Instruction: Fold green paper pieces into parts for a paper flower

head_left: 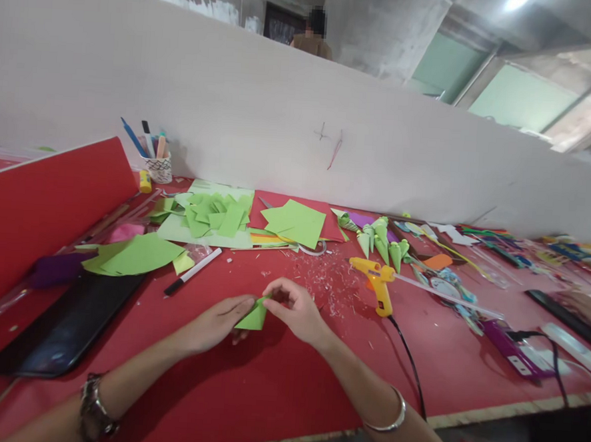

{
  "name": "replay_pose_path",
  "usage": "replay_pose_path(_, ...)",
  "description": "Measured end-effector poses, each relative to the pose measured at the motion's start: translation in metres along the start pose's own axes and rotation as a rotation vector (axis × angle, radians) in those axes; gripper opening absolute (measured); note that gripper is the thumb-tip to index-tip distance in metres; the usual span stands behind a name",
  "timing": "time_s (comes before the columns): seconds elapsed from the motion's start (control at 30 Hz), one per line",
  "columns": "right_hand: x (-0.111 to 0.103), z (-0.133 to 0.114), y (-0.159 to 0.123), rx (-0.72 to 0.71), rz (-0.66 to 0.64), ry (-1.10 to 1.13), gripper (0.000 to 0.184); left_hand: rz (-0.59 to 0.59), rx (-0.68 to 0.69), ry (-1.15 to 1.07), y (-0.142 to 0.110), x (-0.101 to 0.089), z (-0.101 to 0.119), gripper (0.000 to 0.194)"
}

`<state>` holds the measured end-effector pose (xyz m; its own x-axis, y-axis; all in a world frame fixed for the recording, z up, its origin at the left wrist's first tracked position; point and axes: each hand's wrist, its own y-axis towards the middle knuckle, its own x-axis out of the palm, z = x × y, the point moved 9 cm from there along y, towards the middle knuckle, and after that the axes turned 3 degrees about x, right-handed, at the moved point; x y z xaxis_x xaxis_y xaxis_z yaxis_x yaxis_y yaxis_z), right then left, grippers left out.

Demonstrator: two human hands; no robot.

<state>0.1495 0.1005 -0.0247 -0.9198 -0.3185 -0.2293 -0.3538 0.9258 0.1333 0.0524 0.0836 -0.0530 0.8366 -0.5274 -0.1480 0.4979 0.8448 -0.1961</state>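
Observation:
Between my two hands, above the red tabletop (pixel 285 387), is a small piece of green paper (pixel 253 317). My left hand (pixel 219 323) grips it from the left, thumb on top and the other fingers partly hidden beneath. At its upper right corner, my right hand (pixel 293 307) pinches the paper between thumb and fingers. A white marker with a black cap (pixel 192 273) lies to the left of my hands. On the right side, a yellow glue gun (pixel 376 279) rests with a clear glue stick (pixel 446 295) in its back end.
Behind my hands lie cut green strips (pixel 216 215), green paper sheets (pixel 295 222) and several rolled green paper cones (pixel 381 243). A black phone (pixel 69 324) lies at left, near a pen cup (pixel 158 167). A purple power strip (pixel 515 351) and another person's hand (pixel 580 308) are at right.

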Motion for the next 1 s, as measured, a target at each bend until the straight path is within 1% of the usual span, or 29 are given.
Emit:
replay_pose_path(0.03,0.001,0.000,0.001,-0.002,-0.003,-0.007,0.009,0.022,-0.003,0.010,-0.001,0.000,0.000,0.041)
replay_pose_path(0.1,0.001,0.000,0.002,0.000,-0.008,-0.005,0.009,0.063,0.032,0.054,-0.003,-0.002,0.003,0.040)
replay_pose_path(0.17,0.002,0.000,0.002,0.012,-0.015,0.008,0.011,0.055,0.090,0.122,-0.005,0.000,0.009,0.036)
replay_pose_path(0.23,0.003,0.001,0.001,0.024,-0.019,0.009,0.014,-0.006,0.132,0.225,-0.006,0.004,0.011,0.030)
replay_pose_path(0.3,0.003,0.000,0.000,0.033,-0.017,-0.004,0.017,-0.092,0.154,0.324,-0.007,0.010,0.011,0.025)
replay_pose_path(0.4,0.004,0.001,-0.001,0.059,-0.034,0.004,0.017,-0.185,0.159,0.397,-0.010,0.017,0.011,0.022)
replay_pose_path(0.47,0.006,0.002,-0.002,0.088,-0.056,0.060,0.017,-0.201,0.130,0.412,-0.012,0.019,0.009,0.021)
replay_pose_path(0.57,0.008,0.006,-0.002,0.132,-0.085,0.173,0.017,-0.172,0.101,0.399,-0.012,0.019,0.009,0.022)
replay_pose_path(0.63,0.008,0.009,-0.002,0.151,-0.100,0.237,0.018,-0.147,0.112,0.371,-0.012,0.019,0.010,0.022)
replay_pose_path(0.73,0.008,0.012,-0.001,0.157,-0.096,0.293,0.017,-0.142,0.136,0.327,-0.010,0.021,0.010,0.027)
replay_pose_path(0.83,0.007,0.015,-0.002,0.174,-0.062,0.267,0.017,-0.132,0.147,0.299,-0.009,0.021,0.009,0.031)
replay_pose_path(0.93,0.005,0.014,-0.004,0.189,-0.016,0.182,0.015,-0.126,0.134,0.288,-0.007,0.021,0.009,0.033)
replay_pose_path(1.0,0.004,0.010,-0.006,0.172,0.017,0.110,0.014,-0.134,0.106,0.285,-0.007,0.022,0.008,0.031)
